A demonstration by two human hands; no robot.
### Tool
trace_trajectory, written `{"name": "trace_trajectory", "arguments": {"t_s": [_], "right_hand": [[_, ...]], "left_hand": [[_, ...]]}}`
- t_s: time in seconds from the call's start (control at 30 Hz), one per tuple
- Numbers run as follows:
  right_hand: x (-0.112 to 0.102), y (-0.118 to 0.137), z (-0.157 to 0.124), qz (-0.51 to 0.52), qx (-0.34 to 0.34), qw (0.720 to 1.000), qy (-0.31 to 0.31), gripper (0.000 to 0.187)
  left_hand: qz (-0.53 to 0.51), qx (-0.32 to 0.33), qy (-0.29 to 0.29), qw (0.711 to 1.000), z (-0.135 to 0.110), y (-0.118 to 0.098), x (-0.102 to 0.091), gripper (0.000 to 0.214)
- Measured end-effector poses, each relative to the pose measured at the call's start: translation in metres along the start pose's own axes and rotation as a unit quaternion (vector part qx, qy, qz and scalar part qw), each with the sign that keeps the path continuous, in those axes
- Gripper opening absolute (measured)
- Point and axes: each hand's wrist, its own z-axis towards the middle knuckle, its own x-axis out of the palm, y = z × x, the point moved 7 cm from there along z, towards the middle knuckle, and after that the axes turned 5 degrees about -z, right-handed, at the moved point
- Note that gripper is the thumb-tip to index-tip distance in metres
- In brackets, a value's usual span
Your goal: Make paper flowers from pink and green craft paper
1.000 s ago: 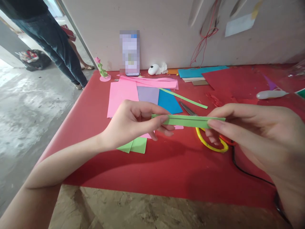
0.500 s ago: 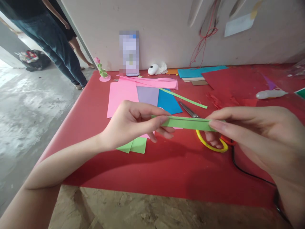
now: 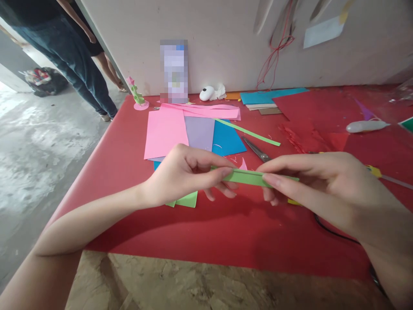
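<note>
Right hand (image 3: 335, 185) has moved closer to left hand (image 3: 182, 177), both pinching a green strip (image 3: 248, 177).

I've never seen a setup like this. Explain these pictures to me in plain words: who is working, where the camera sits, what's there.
There is no machine here: a person works with two bare hands. Every picture comes from one camera worn on that person's head, looking forward and down.

The left hand and right hand pinch a green strip between thumb and fingers, above a red tabletop.

On the tabletop lie pink, purple and blue sheets, a thinner green strip, and scissors partly hidden by the right hand. A small pink-and-green flower shape stands near the back left corner.
</note>
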Motion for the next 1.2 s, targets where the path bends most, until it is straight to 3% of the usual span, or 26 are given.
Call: {"name": "trace_trajectory", "arguments": {"t_s": [0.1,0.43,0.63,0.8,0.93,1.1,1.2], "right_hand": [[0.003,0.008,-0.001,-0.034,-0.033,0.999,-0.018,0.017],[0.003,0.015,-0.007,-0.113,-0.066,0.99,-0.045,0.025],[0.001,0.031,-0.017,-0.173,-0.154,0.968,-0.093,0.026],[0.004,0.036,-0.024,-0.196,-0.189,0.957,-0.102,0.023],[0.003,0.04,-0.029,-0.204,-0.228,0.946,-0.104,0.017],[0.007,0.046,-0.03,-0.287,-0.258,0.918,-0.09,0.027],[0.008,0.052,-0.031,-0.31,-0.292,0.899,-0.107,0.024]], "left_hand": [[-0.004,-0.001,0.019,1.0,-0.001,0.002,0.005,0.011],[-0.017,-0.008,0.019,1.0,-0.004,0.008,0.008,0.019],[-0.022,0.026,0.016,0.999,-0.009,0.001,0.009,0.02],[-0.006,0.041,0.032,0.999,-0.01,-0.002,0.011,0.017],[-0.032,0.0,0.042,0.999,-0.007,0.003,0.01,0.019],[-0.032,-0.039,0.03,0.998,-0.003,0.006,0.009,0.021],[-0.054,-0.08,0.057,0.994,-0.004,0.009,0.014,0.021]]}}
